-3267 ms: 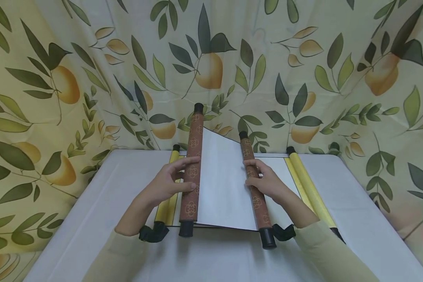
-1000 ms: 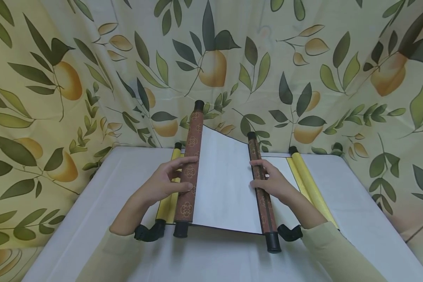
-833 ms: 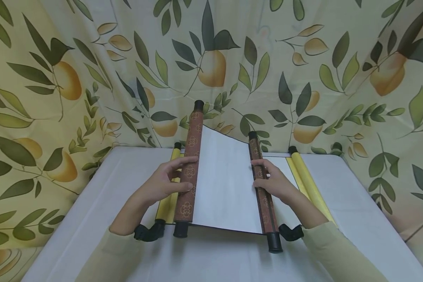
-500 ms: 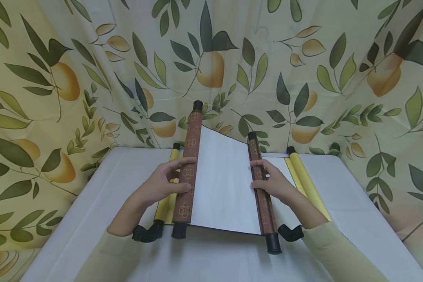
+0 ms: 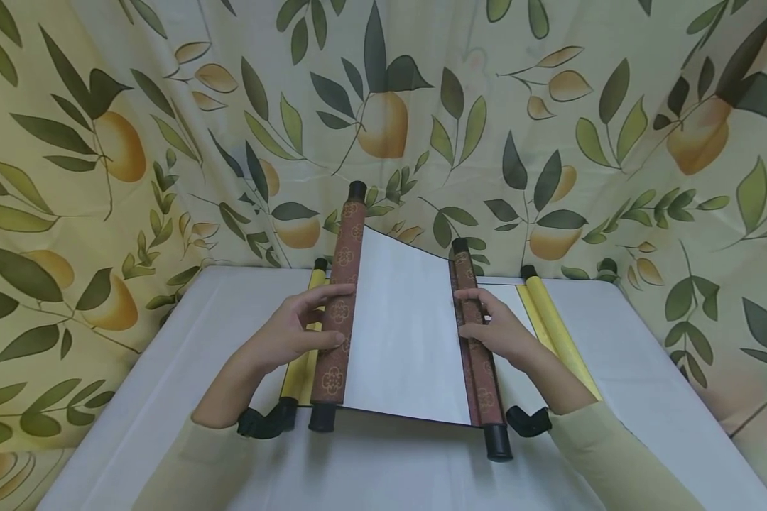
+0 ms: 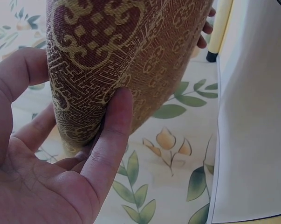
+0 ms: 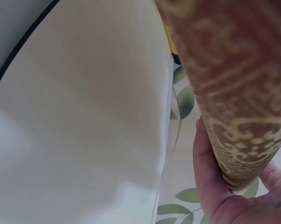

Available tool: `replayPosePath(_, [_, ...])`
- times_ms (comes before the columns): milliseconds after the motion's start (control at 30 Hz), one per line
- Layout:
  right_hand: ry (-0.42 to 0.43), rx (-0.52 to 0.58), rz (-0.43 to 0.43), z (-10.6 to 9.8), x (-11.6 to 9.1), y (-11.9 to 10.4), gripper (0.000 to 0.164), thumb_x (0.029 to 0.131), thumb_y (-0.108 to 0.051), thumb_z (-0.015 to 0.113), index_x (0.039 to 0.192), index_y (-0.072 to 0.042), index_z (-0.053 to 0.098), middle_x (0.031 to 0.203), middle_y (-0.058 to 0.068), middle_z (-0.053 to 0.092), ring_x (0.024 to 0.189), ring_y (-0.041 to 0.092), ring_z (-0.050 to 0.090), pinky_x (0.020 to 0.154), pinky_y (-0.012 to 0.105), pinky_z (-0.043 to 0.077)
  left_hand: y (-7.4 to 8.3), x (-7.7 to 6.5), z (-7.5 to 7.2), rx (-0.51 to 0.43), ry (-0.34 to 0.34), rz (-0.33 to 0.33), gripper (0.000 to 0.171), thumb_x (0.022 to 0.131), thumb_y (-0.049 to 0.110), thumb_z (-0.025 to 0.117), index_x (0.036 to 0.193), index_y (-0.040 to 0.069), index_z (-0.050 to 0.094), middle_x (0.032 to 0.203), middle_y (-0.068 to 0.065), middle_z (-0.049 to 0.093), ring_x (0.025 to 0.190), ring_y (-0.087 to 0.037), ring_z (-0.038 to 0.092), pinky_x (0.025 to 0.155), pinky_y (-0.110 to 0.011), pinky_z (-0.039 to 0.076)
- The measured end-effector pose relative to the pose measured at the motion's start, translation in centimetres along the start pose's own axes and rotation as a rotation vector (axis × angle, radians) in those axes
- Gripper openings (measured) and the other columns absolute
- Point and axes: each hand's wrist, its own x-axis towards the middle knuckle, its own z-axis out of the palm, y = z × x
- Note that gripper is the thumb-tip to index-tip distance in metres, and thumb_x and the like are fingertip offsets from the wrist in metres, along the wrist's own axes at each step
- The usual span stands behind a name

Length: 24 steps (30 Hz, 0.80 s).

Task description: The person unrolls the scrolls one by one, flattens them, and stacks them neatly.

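Observation:
A hanging scroll with reddish-brown flowered brocade is held partly unrolled, tilted above the table, its blank white paper (image 5: 405, 333) stretched between two rolls with black end knobs. My left hand (image 5: 294, 330) grips the thicker left roll (image 5: 334, 369), thumb in front and forefinger across it. On the thinner right roll (image 5: 486, 383), my right hand (image 5: 495, 326) has fingers and thumb curled around the brocade. The left wrist view shows the left thumb (image 6: 114, 121) pressed on the patterned cloth; in the right wrist view the right hand (image 7: 208, 172) cups the roll from below.
Behind the held scroll, a yellow-edged scroll lies spread on the white table (image 5: 166, 383), its right roll (image 5: 559, 333) and left roll (image 5: 297, 376) showing. Dark straps (image 5: 527, 421) sit at both wrists. A fruit-and-leaf patterned curtain (image 5: 422, 142) hangs behind the table.
The two rolls have moved slightly apart, and more white paper shows between them. The right roll has turned, with a brocade strip now visible along its inner side. Both hands keep their hold.

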Motion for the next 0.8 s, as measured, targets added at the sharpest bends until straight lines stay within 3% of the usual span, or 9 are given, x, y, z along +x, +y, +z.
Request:
replayPosePath(167, [-0.001,0.004,-0.01,-0.09,0.06,-0.06,0.053,0.086,-0.012,0.059,0.134,-0.019,0.037,0.14,0.007,0.031,0.125,0.03,0.029,0.096,0.056,0.03,-0.22,-0.18,-0.21,0.0,0.005,0.0,0.061,0.08,0.014,0.071,0.134,0.026,0.045,0.128,-0.001,0.045,0.105,-0.027,0.051,0.076,-0.041,0.049])
replayPosePath(400, [-0.01,-0.004,-0.006,-0.17,0.14,-0.02,0.057,0.084,-0.016,0.064,0.134,-0.021,0.038,0.14,0.009,0.03,0.124,0.035,0.032,0.093,0.056,0.034,-0.43,-0.36,-0.39,-0.008,0.017,-0.003,0.06,0.08,0.016,0.072,0.133,0.028,0.046,0.126,-0.002,0.046,0.104,-0.028,0.05,0.075,-0.041,0.049])
replayPosePath(533, [-0.005,-0.004,-0.004,-0.24,0.2,0.08,0.055,0.085,-0.012,0.061,0.134,-0.021,0.037,0.143,0.009,0.027,0.13,0.034,0.024,0.097,0.059,0.028,-0.35,-0.5,-0.45,-0.009,0.02,-0.001,0.061,0.08,0.013,0.072,0.133,0.027,0.046,0.126,-0.001,0.047,0.104,-0.027,0.05,0.075,-0.041,0.049])
replayPosePath(800, [-0.014,-0.022,0.004,-0.61,0.23,-0.15,0.054,0.086,-0.011,0.056,0.135,-0.02,0.037,0.14,0.011,0.028,0.123,0.034,0.031,0.091,0.053,0.036,-0.5,-0.69,-0.75,0.006,0.024,0.012,0.062,0.08,0.005,0.069,0.135,0.018,0.045,0.132,-0.001,0.044,0.106,-0.028,0.048,0.076,-0.04,0.049])
